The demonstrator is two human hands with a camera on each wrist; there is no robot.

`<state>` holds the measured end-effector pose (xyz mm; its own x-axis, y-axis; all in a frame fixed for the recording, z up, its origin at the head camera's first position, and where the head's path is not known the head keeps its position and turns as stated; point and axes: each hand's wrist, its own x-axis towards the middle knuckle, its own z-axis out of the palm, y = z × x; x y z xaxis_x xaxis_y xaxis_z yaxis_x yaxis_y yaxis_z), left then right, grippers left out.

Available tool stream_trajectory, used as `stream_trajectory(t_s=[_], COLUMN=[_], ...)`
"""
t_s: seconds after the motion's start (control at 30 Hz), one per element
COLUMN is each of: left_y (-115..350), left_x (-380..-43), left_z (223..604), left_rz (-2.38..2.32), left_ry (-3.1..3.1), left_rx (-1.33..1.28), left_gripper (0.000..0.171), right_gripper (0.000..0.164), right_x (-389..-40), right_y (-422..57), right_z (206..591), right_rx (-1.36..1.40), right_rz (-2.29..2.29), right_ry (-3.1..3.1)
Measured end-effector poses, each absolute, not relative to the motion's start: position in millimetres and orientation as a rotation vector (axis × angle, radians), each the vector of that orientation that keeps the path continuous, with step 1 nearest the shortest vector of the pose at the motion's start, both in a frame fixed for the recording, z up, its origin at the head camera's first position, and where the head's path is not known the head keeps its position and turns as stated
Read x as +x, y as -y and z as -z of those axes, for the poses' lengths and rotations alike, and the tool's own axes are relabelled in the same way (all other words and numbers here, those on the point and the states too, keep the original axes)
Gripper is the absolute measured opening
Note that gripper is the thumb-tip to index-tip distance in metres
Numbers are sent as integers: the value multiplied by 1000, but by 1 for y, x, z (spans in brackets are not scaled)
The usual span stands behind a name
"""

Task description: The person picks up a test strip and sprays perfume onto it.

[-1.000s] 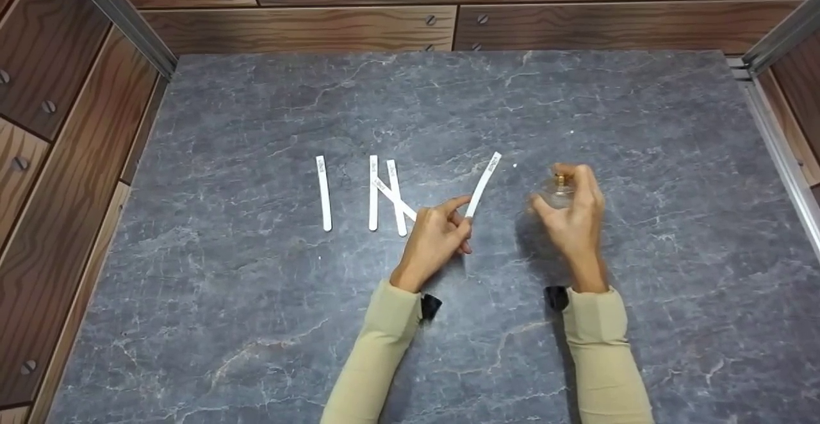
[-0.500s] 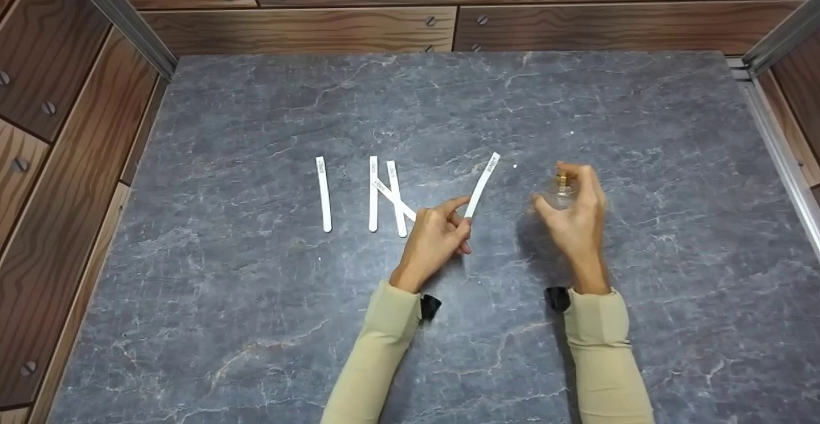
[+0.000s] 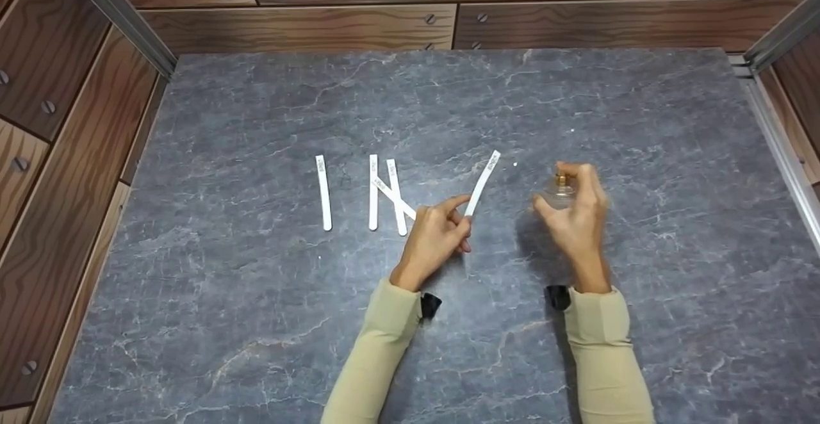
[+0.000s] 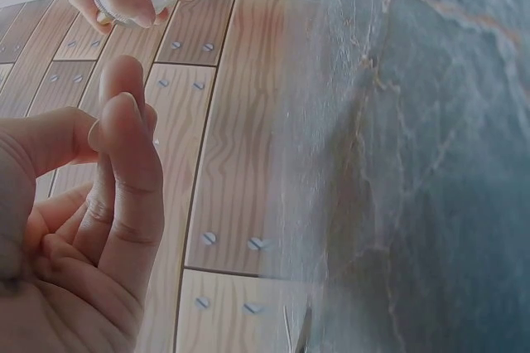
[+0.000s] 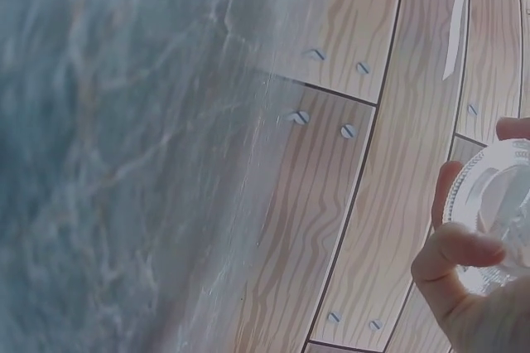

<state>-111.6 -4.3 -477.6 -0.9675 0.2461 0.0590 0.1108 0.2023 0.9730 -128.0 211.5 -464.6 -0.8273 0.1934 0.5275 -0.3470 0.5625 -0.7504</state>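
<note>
My left hand (image 3: pixel 435 235) pinches a white paper test strip (image 3: pixel 482 184) between thumb and fingers. The strip slants up to the right and has small dark print near its far end. To the right, my right hand (image 3: pixel 580 225) grips a clear glass perfume bottle (image 3: pixel 558 198), its index finger on the gold spray top (image 3: pixel 562 179). Seen from the right wrist, the ribbed round base of the glass bottle (image 5: pixel 489 191) faces the camera, and the held strip (image 5: pixel 457 21) hangs in the upper right. A gap separates bottle and strip.
Several more strips lie left of my left hand: one apart (image 3: pixel 324 193), two side by side, and a slanted one (image 3: pixel 407 211) crossing them, partly hidden by the hand. Wood-patterned panels (image 3: pixel 295 30) border the grey marbled table (image 3: pixel 256 116). A white speck (image 3: pixel 514 164) lies near the strip.
</note>
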Motion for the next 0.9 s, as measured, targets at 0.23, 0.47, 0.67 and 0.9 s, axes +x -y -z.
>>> stream_trajectory(t_s=[0.23,0.47,0.67,0.9], left_y=[5,5,4,4], left_x=[-112,-112,-111,-112], left_z=[479,478,478,479], left_rz=[-1857,-1869,-1880,-1881], left_ry=[-2396,-2372,-2362,-2358], left_rx=[358,357,372,361], left_gripper=[40,40,40,41], right_gripper=[47,47,49,45], right_x=[-128,-129,-128,-129], right_y=[-209,-208,-208,-209], right_z=[465,465,465,467], right_rx=[100,105,123,129], right_rz=[-1255,-1281,-1289,-1274], right_ry=[2231,2227,2214,2240])
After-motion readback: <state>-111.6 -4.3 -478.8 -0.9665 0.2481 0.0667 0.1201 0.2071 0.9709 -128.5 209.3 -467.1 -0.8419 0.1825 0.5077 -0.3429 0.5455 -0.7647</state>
